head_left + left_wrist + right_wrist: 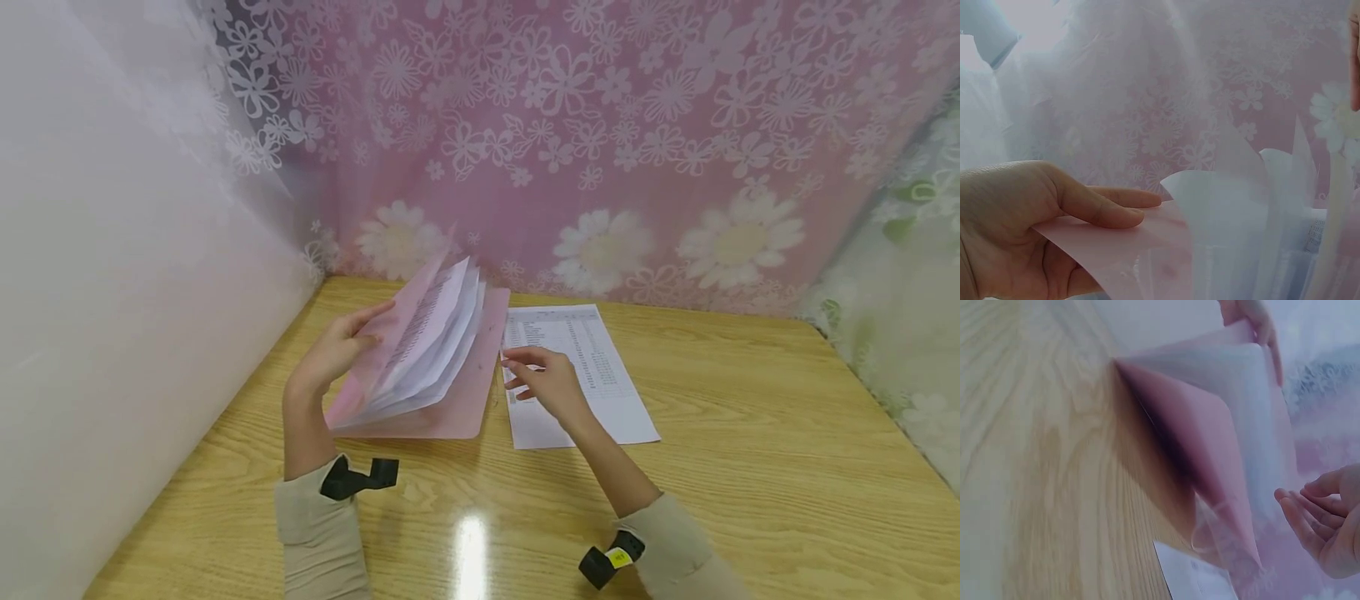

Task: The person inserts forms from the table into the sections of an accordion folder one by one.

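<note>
A pink folder stands half open at the left of the table, with printed sheets and clear sleeves fanned out inside. My left hand holds its raised front cover, the thumb on one face and fingers on the other; the left wrist view shows this grip on the pink cover. Right of the folder's edge, my right hand hovers over a printed sheet, fingers loosely bent. In the right wrist view no thing shows between the right hand's fingers.
The wooden table reaches to the right and toward me. A pink flowered curtain hangs behind it, with a pale wall or sheet along the left side. Wrist cameras sit on both sleeves.
</note>
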`<action>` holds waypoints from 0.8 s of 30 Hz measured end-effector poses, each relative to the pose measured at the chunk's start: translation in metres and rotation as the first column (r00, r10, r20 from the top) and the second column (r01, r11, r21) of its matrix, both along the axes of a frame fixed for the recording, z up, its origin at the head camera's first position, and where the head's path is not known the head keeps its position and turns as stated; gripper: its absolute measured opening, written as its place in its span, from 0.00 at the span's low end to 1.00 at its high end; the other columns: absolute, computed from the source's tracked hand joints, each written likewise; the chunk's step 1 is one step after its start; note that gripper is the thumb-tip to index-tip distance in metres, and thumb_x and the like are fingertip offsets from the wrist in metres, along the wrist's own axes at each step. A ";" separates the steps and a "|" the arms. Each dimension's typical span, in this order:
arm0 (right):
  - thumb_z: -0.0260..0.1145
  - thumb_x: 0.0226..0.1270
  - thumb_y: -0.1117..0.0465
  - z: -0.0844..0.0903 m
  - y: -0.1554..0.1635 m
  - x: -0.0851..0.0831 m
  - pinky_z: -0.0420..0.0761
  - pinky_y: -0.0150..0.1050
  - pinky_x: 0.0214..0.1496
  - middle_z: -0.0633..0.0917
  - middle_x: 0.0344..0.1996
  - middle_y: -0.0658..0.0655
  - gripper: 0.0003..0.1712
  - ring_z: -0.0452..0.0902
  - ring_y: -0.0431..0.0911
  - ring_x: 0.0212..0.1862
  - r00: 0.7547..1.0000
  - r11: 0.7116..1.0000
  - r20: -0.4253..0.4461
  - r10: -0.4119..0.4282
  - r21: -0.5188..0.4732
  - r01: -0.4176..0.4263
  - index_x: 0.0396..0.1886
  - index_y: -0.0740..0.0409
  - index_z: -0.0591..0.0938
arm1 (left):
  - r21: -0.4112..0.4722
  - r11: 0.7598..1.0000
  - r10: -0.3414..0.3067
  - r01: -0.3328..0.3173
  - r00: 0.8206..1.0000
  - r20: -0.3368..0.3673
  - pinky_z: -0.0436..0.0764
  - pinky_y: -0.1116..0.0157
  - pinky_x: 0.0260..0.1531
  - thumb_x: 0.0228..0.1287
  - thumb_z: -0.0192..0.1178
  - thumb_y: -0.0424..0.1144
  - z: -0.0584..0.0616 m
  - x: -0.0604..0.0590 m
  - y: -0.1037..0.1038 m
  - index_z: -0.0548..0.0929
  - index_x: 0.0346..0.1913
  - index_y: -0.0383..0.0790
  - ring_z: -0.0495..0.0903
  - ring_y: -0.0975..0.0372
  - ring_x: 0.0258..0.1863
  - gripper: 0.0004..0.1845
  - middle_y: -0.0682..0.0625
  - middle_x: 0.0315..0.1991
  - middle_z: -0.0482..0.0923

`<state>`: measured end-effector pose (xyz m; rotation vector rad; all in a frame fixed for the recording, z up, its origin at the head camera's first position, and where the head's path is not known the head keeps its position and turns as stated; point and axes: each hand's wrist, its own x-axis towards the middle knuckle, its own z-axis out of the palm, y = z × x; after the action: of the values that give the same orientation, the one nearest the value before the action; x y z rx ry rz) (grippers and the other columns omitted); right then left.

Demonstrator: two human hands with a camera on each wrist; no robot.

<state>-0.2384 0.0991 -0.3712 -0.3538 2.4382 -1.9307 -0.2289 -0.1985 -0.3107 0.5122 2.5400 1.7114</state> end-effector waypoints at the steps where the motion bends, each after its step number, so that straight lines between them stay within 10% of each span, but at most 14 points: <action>1: 0.59 0.65 0.67 -0.001 0.006 -0.001 0.80 0.43 0.31 0.81 0.43 0.67 0.15 0.81 0.58 0.34 1.000 1.000 -0.009 -0.017 0.008 0.017 0.50 0.70 0.78 | 0.001 1.000 0.000 0.000 1.000 0.002 0.61 0.54 0.55 0.64 0.44 0.23 0.000 0.000 0.000 0.62 0.68 0.38 0.56 0.51 0.64 0.28 0.43 0.67 0.56; 12: 0.61 0.63 0.65 -0.027 0.080 -0.009 0.79 0.39 0.34 0.83 0.40 0.64 0.13 0.81 0.55 0.37 0.939 0.900 -0.217 -0.267 0.293 0.324 0.45 0.67 0.81 | 0.016 1.000 -0.005 0.005 1.000 0.016 0.59 0.52 0.57 0.64 0.44 0.24 -0.001 0.000 0.001 0.62 0.68 0.38 0.55 0.52 0.65 0.28 0.44 0.68 0.56; 24: 0.60 0.63 0.63 -0.056 0.133 -0.006 0.68 0.56 0.51 0.76 0.51 0.70 0.21 0.68 0.63 0.54 0.904 0.791 -0.153 -0.398 0.442 0.423 0.54 0.70 0.75 | 0.008 1.000 0.009 -0.009 1.000 0.017 0.60 0.53 0.57 0.64 0.44 0.24 -0.001 0.000 0.001 0.62 0.68 0.38 0.55 0.52 0.64 0.28 0.45 0.68 0.56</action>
<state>-0.2447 0.2318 -0.4268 0.1617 3.1013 -1.3482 -0.2294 -0.1970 -0.3118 0.4861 2.5290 1.7219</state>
